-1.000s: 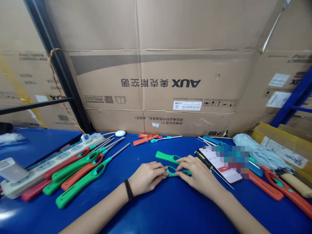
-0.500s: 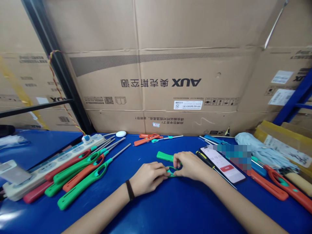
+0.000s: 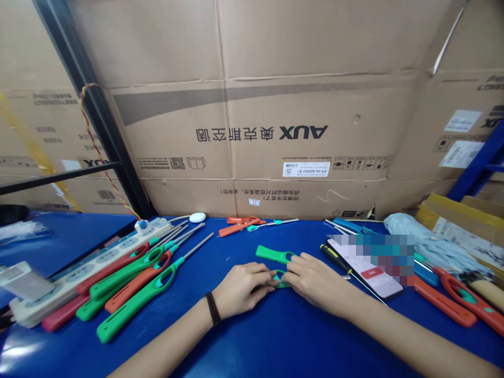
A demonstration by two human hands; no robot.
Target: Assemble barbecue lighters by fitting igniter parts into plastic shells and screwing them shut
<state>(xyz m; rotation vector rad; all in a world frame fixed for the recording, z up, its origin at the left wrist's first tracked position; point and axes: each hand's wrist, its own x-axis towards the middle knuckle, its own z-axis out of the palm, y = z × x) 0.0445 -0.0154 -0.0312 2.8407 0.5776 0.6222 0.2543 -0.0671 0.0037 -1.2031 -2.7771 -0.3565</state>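
Both my hands rest on the blue table (image 3: pixel 275 336) at the middle. My left hand (image 3: pixel 240 287) is curled, its fingertips pinching a green lighter part (image 3: pixel 282 281). My right hand (image 3: pixel 315 283) lies over the same green piece from the right, fingers closed on it. Just behind my hands lies a green lighter handle shell (image 3: pixel 273 255). A black band sits on my left wrist.
Several green and red long-nosed lighters (image 3: pixel 134 286) lie at the left beside a white power strip (image 3: pixel 90 265). An orange lighter (image 3: pixel 238 224) lies at the back. A screwdriver (image 3: pixel 338 262), a phone (image 3: pixel 366 268), more red lighters (image 3: pixel 460 299) and a folded umbrella (image 3: pixel 433 247) fill the right. Cardboard boxes (image 3: pixel 255 131) form the back wall.
My right hand shifted a little left and back over the green piece; my left hand stayed put. The view moved slightly.
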